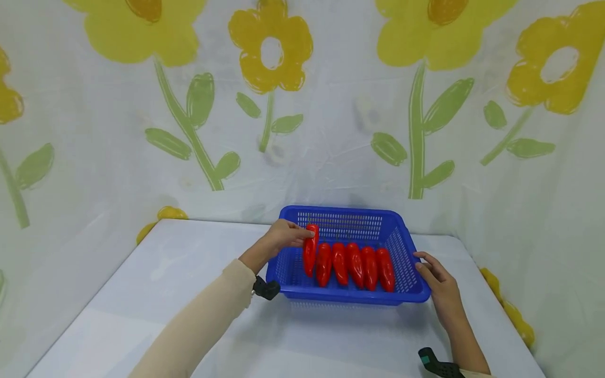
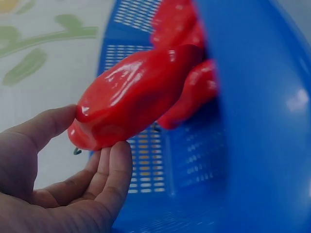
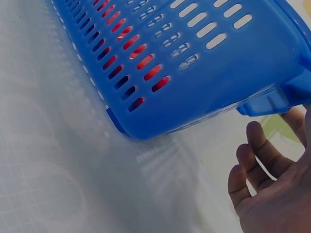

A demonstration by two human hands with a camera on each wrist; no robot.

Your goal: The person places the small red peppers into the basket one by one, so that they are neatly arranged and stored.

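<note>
My left hand (image 1: 283, 235) pinches one end of a long, glossy red pepper (image 1: 309, 253) between thumb and fingertips, at the left side of a blue plastic basket (image 1: 340, 296). In the left wrist view the held pepper (image 2: 131, 97) slants over the basket's inside, with a bit of dark stem below its gripped end. Several more red peppers (image 1: 354, 265) lie side by side in the basket. At the right rim, my right hand (image 1: 441, 289) holds the basket's edge; in the right wrist view its other fingers (image 3: 255, 165) hang bent below the rim, thumb hidden.
The basket has slotted walls and stands on a white table (image 1: 189, 283) near its back edge. Behind and around hangs a white curtain (image 1: 331, 147) printed with yellow flowers. A black strap device (image 1: 266, 288) sits on the left wrist, another (image 1: 439, 364) on the right.
</note>
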